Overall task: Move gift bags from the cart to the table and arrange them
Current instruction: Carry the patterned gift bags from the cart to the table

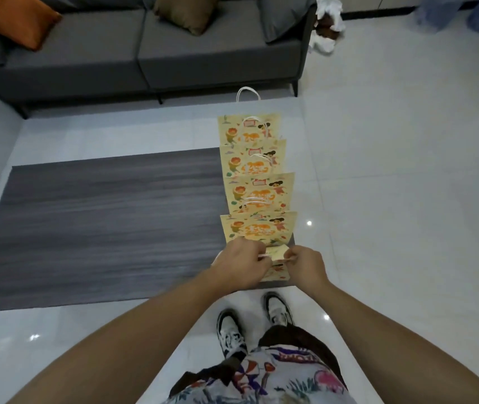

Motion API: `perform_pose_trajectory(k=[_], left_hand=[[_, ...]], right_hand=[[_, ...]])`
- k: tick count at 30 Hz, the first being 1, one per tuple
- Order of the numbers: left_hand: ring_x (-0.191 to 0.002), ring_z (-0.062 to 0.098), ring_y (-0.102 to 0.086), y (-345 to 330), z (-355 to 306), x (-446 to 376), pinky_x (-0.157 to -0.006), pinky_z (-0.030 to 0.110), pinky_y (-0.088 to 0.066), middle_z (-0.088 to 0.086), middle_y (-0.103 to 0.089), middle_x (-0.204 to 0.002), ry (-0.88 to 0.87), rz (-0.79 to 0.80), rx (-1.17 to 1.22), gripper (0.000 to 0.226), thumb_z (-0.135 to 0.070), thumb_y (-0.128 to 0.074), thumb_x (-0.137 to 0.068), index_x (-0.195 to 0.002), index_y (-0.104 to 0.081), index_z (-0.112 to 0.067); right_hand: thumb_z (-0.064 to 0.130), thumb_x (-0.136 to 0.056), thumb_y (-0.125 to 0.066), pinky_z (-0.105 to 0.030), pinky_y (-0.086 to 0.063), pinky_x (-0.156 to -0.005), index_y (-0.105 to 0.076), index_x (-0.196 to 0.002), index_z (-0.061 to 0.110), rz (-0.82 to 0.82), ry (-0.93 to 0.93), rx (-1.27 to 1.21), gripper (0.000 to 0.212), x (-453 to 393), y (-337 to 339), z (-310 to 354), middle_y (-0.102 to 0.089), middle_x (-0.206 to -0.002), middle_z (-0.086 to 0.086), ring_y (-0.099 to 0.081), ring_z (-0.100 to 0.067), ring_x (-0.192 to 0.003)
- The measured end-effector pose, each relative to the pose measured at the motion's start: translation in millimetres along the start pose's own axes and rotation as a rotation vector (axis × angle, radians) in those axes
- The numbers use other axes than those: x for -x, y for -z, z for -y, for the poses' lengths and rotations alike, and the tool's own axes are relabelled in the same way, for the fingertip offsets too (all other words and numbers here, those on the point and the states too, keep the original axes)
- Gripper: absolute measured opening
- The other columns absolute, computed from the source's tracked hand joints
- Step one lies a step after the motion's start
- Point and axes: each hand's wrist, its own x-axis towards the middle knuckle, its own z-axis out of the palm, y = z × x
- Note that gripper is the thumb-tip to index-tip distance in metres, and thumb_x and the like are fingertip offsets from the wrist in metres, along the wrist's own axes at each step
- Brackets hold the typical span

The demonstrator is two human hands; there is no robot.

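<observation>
Several yellow gift bags with orange cartoon prints lie in an overlapping row along the right edge of the dark grey wood-grain table (pixel 101 217). The farthest bag (pixel 248 129) has its white handle sticking out past the table's far edge. The nearest full bag (pixel 258 228) lies just beyond my hands. My left hand (pixel 242 265) and my right hand (pixel 305 266) both pinch the white handles of the closest gift bag (pixel 276 253), which is mostly hidden under my hands at the table's near right corner.
A grey sofa (pixel 145 53) with orange and brown cushions stands beyond the table. Glossy white tile floor (pixel 407 185) surrounds the table. White and brown cloth lies heaped by the sofa's right end (pixel 327 27). My feet in sneakers (pixel 231 330) stand at the table's near edge.
</observation>
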Motion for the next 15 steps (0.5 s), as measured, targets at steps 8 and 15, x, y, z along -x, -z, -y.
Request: perform_pose_trajectory(k=[8, 15], left_hand=[[-0.068, 0.025, -0.050, -3, -21, -44, -0.056, 0.034, -0.029, 0.000, -0.049, -0.061, 0.154, -0.039, 0.075, 0.036, -0.034, -0.054, -0.092, -0.061, -0.040, -0.022], [-0.080, 0.027, -0.058, -6, -25, -48, -0.063, 0.034, -0.041, 0.007, -0.066, -0.080, 0.213, -0.148, 0.116, 0.021, -0.034, -0.059, -0.092, -0.075, -0.056, -0.022]], right_hand=[[0.013, -0.088, -0.064, -0.027, -0.045, -0.068, -0.076, -0.100, 0.014, 0.120, 0.083, 0.086, 0.017, -47, 13, -16, -0.073, -0.102, -0.005, -0.066, -0.024, -0.091], [0.021, -0.080, -0.070, -0.031, -0.053, -0.078, -0.076, -0.110, 0.018, 0.260, 0.193, 0.164, 0.030, -61, 36, -8, -0.072, -0.110, 0.001, -0.064, -0.023, -0.100]])
